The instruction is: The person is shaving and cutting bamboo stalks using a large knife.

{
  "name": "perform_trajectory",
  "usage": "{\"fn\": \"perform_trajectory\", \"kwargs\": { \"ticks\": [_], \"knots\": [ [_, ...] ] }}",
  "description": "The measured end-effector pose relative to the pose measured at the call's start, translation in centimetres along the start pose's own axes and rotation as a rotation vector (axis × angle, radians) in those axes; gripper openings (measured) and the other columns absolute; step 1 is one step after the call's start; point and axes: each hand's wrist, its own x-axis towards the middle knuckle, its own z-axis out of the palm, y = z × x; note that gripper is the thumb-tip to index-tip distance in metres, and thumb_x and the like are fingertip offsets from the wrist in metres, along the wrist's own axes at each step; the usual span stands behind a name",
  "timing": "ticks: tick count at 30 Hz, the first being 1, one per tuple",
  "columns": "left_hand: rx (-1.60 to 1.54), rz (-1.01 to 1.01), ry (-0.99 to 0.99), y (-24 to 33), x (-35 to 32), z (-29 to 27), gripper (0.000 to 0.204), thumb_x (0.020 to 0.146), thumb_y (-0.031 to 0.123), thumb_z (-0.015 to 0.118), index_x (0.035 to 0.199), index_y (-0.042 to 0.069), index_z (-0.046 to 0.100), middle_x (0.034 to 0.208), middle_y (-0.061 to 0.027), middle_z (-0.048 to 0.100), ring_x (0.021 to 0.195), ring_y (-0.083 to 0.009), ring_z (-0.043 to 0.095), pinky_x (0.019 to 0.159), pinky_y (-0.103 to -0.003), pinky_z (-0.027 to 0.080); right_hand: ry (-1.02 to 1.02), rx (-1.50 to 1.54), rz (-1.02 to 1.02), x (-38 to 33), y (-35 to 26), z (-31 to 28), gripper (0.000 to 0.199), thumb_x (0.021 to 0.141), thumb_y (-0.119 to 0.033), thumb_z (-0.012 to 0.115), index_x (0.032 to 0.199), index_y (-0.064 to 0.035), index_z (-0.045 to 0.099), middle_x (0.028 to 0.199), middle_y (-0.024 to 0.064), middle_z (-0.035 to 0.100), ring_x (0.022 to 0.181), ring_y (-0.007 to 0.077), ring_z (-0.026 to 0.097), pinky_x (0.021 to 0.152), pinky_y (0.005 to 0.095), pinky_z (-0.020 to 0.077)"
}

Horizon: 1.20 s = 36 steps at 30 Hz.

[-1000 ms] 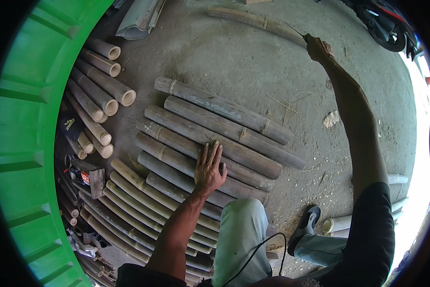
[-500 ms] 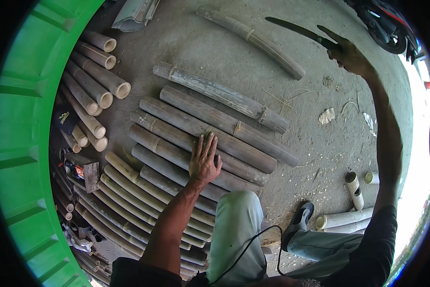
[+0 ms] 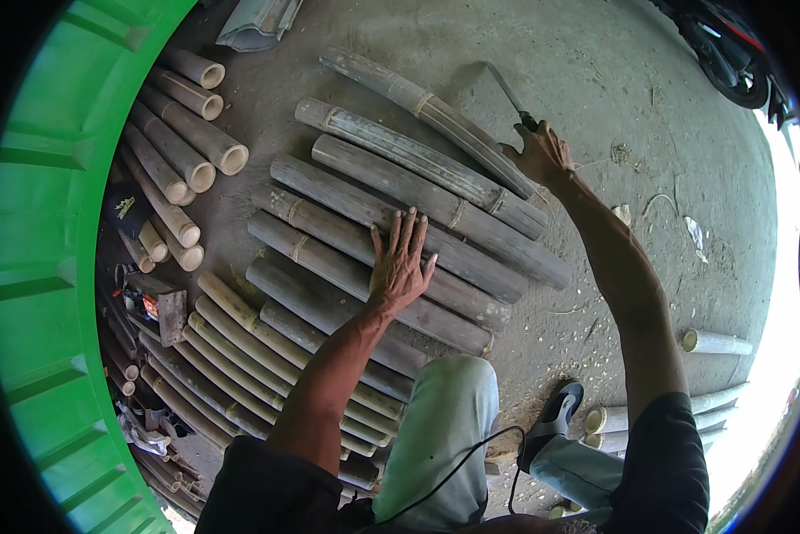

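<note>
Several split or whole bamboo lengths lie side by side on the floor in front of me. My left hand [image 3: 402, 271] rests flat, fingers spread, across the weathered bamboo poles [image 3: 355, 200] in the middle of the row. In my right hand [image 3: 542, 157] is the dark handle of a machete [image 3: 504, 87], its narrow blade pointing away. The thumb of that hand reaches toward the near end of the farthest bamboo piece [image 3: 418, 102]; whether it touches cannot be made out. That piece slants against the row's far side, its near end beside the adjacent pole.
Paler slim bamboo poles [image 3: 266, 356] lie near my left knee. Stacked hollow bamboo tubes [image 3: 191, 147] stand along the green corrugated wall [image 3: 40, 267]. A small wooden box [image 3: 170, 313] sits below them. More bamboo [image 3: 716, 343] lies at right; a motorcycle wheel [image 3: 743, 84] is at far right.
The farthest bamboo piece has shifted left and nearer, up against the row. My right hand has come in leftward with the machete. My left hand has slid slightly farther out over the poles.
</note>
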Motion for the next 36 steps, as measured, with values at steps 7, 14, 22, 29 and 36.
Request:
{"fn": "perform_trajectory", "kwargs": {
  "ticks": [7, 14, 22, 29, 36],
  "knots": [
    [0.025, 0.014, 0.03, 0.2, 0.6, 0.4, 0.078, 0.098, 0.041, 0.058, 0.159, 0.005, 0.026, 0.164, -0.0185, 0.025, 0.152, -0.0401, 0.022, 0.116, -0.072, 0.018, -0.083, -0.043, -0.007, -0.8, -0.5, 3.2, 0.072, 0.083, -0.061, 0.072, 0.129, -0.0065, 0.064, 0.129, 0.0214, 0.049, 0.128, 0.0371, 0.048, 0.102, 0.0509, 0.0479],
    [0.019, 0.012, 0.056, 0.2, 0.4, 0.7, 0.08, 0.099, 0.043, 0.057, 0.159, 0.004, 0.022, 0.164, -0.0189, 0.026, 0.152, -0.0386, 0.023, 0.117, -0.071, 0.018, -0.149, -0.046, -0.091, -0.5, 1.0, 4.0, 0.07, 0.076, -0.05, 0.079, 0.128, -0.0059, 0.064, 0.127, 0.0219, 0.049, 0.125, 0.0385, 0.051, 0.102, 0.0474, 0.0484],
    [0.053, 0.007, 0.1, -0.1, 0.2, 0.7, 0.085, 0.099, 0.045, 0.056, 0.159, -0.001, 0.018, 0.164, -0.0183, 0.026, 0.151, -0.0373, 0.026, 0.117, -0.069, 0.02, -0.145, -0.128, -0.18, -4.8, 5.0, 1.0, 0.074, 0.067, -0.046, 0.086, 0.125, -0.0058, 0.066, 0.12, 0.018, 0.048, 0.116, 0.0365, 0.053, 0.1, 0.0474, 0.0483],
    [0.011, 0.001, 0.148, 0.3, 0.5, 0.7, 0.087, 0.1, 0.046, 0.056, 0.16, -0.002, 0.013, 0.163, -0.0215, 0.027, 0.149, -0.0383, 0.029, 0.117, -0.068, 0.021, -0.097, -0.162, -0.265, -10.6, 9.0, -0.7, 0.074, 0.066, -0.044, 0.086, 0.124, -0.0046, 0.065, 0.12, 0.0183, 0.048, 0.119, 0.0348, 0.051, 0.102, 0.0469, 0.0448],
    [0.038, 0.004, 0.151, 0.3, 0.2, 1.3, 0.088, 0.1, 0.047, 0.056, 0.16, -0.002, 0.013, 0.161, -0.0228, 0.03, 0.148, -0.0393, 0.032, 0.118, -0.068, 0.021, -0.056, -0.076, -0.199, -13.0, 6.9, -3.4, 0.065, 0.07, -0.04, 0.082, 0.121, -0.0027, 0.066, 0.117, 0.0195, 0.051, 0.11, 0.0373, 0.055, 0.096, 0.0478, 0.0475]
  ]
}}
